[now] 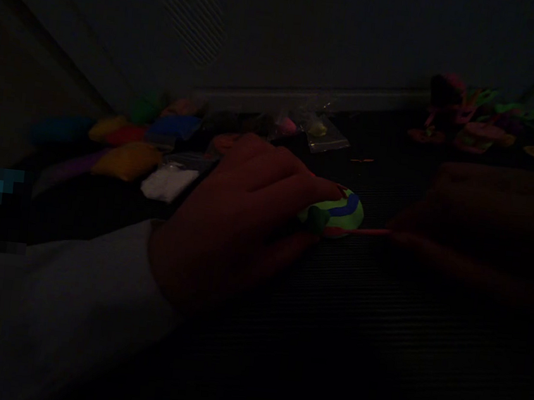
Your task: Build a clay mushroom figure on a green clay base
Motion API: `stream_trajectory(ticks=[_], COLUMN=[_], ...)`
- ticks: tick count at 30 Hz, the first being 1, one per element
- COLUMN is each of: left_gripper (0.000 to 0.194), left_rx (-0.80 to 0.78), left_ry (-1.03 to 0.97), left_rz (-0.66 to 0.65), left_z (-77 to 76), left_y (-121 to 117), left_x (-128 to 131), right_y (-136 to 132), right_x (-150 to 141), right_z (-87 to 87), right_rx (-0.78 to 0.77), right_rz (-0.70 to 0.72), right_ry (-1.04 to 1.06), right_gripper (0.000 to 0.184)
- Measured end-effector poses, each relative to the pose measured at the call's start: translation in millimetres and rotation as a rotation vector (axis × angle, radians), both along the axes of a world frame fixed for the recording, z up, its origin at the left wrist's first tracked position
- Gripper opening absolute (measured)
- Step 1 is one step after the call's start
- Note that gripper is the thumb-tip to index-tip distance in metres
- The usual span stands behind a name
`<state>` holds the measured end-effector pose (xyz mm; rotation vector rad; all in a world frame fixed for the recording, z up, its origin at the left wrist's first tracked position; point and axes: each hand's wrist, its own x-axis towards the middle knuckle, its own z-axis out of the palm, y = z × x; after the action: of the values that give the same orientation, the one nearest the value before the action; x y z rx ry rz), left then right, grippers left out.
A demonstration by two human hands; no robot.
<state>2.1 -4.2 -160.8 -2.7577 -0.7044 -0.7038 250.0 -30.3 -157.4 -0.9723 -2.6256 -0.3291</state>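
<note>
In dim light, my left hand has its fingers closed on the near-left edge of a light-green clay disc. A wavy blue strip lies across the disc, and a dark green lump sits at its left edge by my fingertips. From the disc's lower edge a thin red clay strand runs to the right. My right hand, very dark and blurred, pinches the strand's far end between its fingertips. My left fingers hide part of the disc.
Several bags of coloured clay, among them a yellow one, a white one and a blue one, lie at the back left. A clear zip bag is farther back. Small clay figures stand at the back right. Behind is a panelled wall.
</note>
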Motion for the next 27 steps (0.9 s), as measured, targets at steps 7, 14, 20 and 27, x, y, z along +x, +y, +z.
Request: stream_trajectory(ticks=[7, 14, 20, 27], left_gripper=[0.033, 0.033, 0.033, 0.040], left_rx=[-0.031, -0.008, -0.003, -0.014], left_ry=[0.006, -0.002, 0.019, -0.002], left_rz=[0.051, 0.051, 0.050, 0.094], left_z=[3.9, 2.2, 3.4, 4.3], left_y=[-1.4, -1.5, -1.9, -1.6], left_x=[-0.2, 0.3, 0.3, 2.6], right_y=[1.2, 0.4, 1.1, -0.1], right_x=[1.0, -1.3, -2.9, -3.3], right_z=[0.3, 0.0, 0.6, 0.4], right_rx=[-0.021, -0.002, 0.004, 0.012], right_rz=[0.006, 0.025, 0.049, 0.016], right_ry=[0.012, 0.017, -0.003, 0.009], right_gripper=[0.020, 0.019, 0.019, 0.021])
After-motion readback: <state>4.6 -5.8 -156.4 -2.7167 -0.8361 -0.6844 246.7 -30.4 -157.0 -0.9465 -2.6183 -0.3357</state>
